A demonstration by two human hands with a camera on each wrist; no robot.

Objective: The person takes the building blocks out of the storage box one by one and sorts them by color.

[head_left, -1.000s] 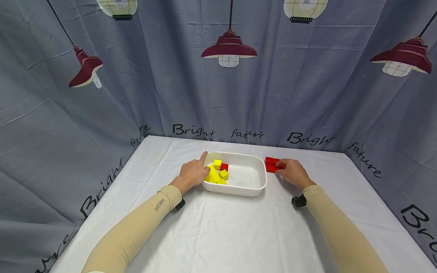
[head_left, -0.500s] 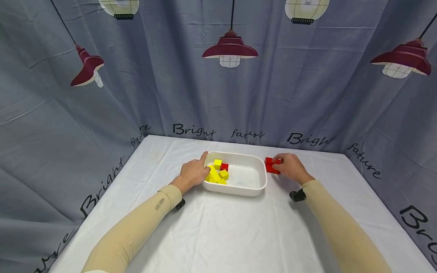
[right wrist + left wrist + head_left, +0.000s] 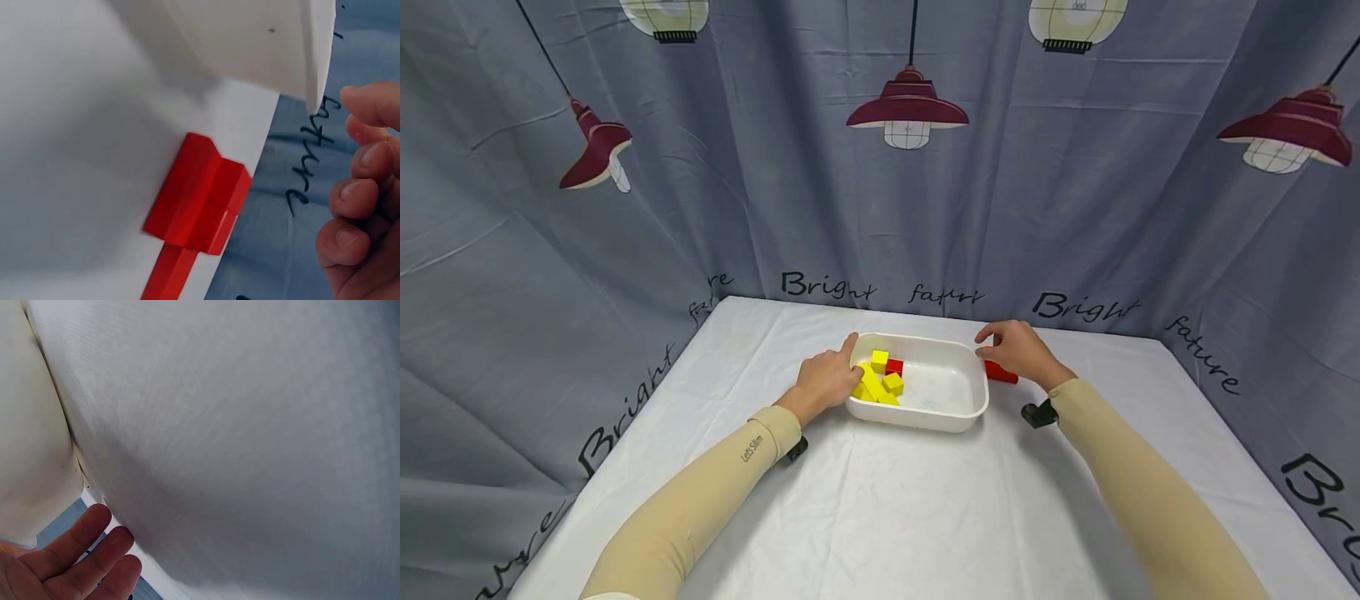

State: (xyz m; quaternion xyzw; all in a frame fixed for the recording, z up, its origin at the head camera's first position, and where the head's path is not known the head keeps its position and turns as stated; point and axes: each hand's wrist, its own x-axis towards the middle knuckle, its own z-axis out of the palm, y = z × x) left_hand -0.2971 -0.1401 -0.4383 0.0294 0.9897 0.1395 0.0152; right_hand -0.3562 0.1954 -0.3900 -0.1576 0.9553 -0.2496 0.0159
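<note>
A white plastic tray (image 3: pixel 917 419) stands near the back of the table. Inside its left end lie several yellow blocks (image 3: pixel 872 383) and a small red block (image 3: pixel 894 367). My left hand (image 3: pixel 823 380) holds the tray's left side, thumb over the rim and index finger along it; in the left wrist view its other fingers (image 3: pixel 81 540) are beside the outer wall. Bent but holding nothing, my right hand (image 3: pixel 1021 350) hovers by the tray's right rim, thumb and index fingertips apart. Below it several red blocks (image 3: pixel 190 187) lie together on the table, partly hidden by the hand in the head view.
A white cloth (image 3: pixel 917 508) covers the table. Grey-blue curtains (image 3: pixel 805 192) printed with lamps and lettering hang behind and at both sides. A small black device (image 3: pixel 1039 414) sits under the right wrist.
My right hand has risen from the red blocks and shifted left toward the tray's right rim. The left hand and the tray stay in place.
</note>
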